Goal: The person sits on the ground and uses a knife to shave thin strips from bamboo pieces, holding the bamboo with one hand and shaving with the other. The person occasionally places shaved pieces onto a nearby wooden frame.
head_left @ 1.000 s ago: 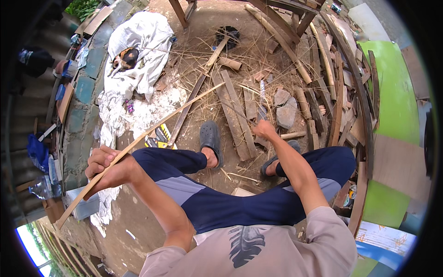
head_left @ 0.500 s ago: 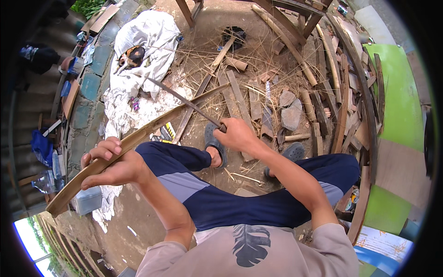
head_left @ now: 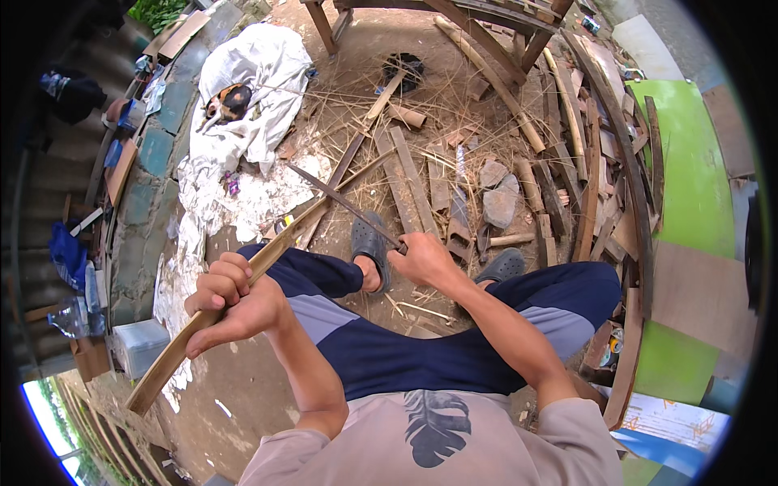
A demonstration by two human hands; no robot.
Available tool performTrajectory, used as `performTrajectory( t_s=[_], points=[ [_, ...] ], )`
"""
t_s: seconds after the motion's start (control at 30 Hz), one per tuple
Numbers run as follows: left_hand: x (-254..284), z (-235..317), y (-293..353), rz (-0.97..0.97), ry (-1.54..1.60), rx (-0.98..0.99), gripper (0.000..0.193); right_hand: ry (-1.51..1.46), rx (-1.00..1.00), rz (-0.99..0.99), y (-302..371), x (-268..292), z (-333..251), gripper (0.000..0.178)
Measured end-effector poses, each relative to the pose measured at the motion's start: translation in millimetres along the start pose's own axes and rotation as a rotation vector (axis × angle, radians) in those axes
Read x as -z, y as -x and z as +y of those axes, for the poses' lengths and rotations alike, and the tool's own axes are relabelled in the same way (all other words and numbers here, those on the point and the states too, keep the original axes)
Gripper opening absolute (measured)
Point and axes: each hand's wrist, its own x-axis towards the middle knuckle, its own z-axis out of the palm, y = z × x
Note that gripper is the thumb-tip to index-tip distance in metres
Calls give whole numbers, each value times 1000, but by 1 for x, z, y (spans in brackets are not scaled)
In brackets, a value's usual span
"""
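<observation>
My left hand (head_left: 237, 308) is closed around a long bamboo strip (head_left: 284, 237), which slants from the lower left up toward the middle. In my right hand (head_left: 425, 259) is the handle of a long, narrow-bladed knife (head_left: 356, 211). Its blade points up and to the left and crosses the strip's far part; whether it touches the strip I cannot tell. Below the strip are my bent legs in dark blue trousers (head_left: 438, 356), and a grey clog (head_left: 370, 251) shows on my foot.
A calico cat (head_left: 231, 104) lies on a white cloth (head_left: 271, 69) at the far left. Wood pieces, thin shavings and a grey stone (head_left: 501, 201) litter the ground ahead. A wooden bench (head_left: 486, 36) stands at the back. Long planks (head_left: 596, 178) lie to the right, beside a green panel (head_left: 689, 178).
The bamboo strip and my left hand have shifted right and slightly down. The knife has come down a little, its tip now nearer the strip. Both hands keep their hold.
</observation>
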Motion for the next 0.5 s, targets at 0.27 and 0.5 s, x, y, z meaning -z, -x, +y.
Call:
performTrajectory(
  t_s=[0.27,0.5],
  points=[
    [2,1,5,-138,102,-4,70,-28,172,27,10,-3,-13,39],
    [8,0,4,-140,78,3,70,46,190,47,6,4,-6,33]
  ],
)
